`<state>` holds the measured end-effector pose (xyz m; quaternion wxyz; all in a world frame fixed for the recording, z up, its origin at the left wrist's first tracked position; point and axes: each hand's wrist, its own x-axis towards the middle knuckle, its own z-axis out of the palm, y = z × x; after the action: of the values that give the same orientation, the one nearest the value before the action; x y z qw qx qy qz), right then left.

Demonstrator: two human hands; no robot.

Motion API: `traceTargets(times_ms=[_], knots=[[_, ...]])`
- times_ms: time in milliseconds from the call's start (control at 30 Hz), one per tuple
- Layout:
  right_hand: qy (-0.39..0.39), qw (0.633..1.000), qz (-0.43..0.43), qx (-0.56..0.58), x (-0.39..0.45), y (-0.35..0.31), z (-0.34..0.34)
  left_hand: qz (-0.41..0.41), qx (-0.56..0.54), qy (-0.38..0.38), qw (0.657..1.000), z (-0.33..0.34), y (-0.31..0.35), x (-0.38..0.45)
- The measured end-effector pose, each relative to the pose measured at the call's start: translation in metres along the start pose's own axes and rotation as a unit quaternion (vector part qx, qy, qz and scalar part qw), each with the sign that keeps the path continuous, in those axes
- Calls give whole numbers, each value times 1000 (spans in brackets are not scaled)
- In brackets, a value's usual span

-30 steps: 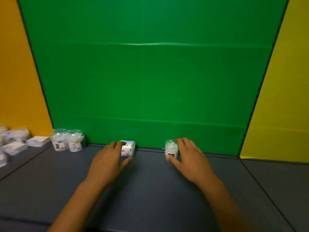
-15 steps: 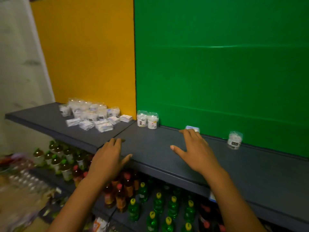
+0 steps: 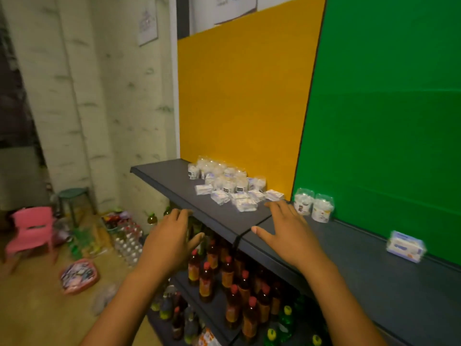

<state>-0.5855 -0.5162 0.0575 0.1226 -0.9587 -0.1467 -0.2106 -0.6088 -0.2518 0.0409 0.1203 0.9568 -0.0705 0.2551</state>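
Note:
My left hand (image 3: pixel 167 239) hovers in front of the dark shelf's (image 3: pixel 349 250) front edge, fingers straight, holding nothing. My right hand (image 3: pixel 287 232) is stretched over the shelf, fingers spread and empty, fingertips close to a heap of small white packets and clear tubs (image 3: pixel 225 187). Two clear tubs (image 3: pixel 313 205) stand just right of that hand against the green panel. A small white-and-blue box (image 3: pixel 405 245) lies further right at the back of the shelf.
Lower shelves hold rows of brown bottles with red caps (image 3: pixel 224 273) and green bottles (image 3: pixel 284 320). On the floor to the left are a pink chair (image 3: pixel 31 232), a dark stool (image 3: pixel 73 198), water bottle packs (image 3: pixel 127 242) and a pink bag (image 3: pixel 78 274).
Both hands let go of the box and the tub they touched a second ago. The view swung left, and both hands moved left toward the heap of packets.

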Motion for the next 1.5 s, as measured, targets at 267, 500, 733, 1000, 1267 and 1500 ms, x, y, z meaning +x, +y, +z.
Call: traceTargets(times_ms=[267, 500, 733, 1000, 1267, 1500], knots=[[26, 999, -27, 28, 105, -19, 57, -29, 10, 1, 1000, 29, -75, 59], [28, 999, -11, 33, 190, -8, 97, -30, 4, -6, 1000, 58, -110, 142], [-8, 999, 8, 50, 239, 1, 147, -37, -8, -34, 999, 104, -145, 190], [-25, 998, 43, 34, 271, 3, 178, -8, -62, -51, 997, 146, -173, 236], [-16, 991, 133, 15, 294, 0, 195, 30, -137, -93, 986, 182, -201, 299], [-13, 980, 197, -13, 299, -7, 207, 64, -200, -142, 967, 229, -212, 350]])
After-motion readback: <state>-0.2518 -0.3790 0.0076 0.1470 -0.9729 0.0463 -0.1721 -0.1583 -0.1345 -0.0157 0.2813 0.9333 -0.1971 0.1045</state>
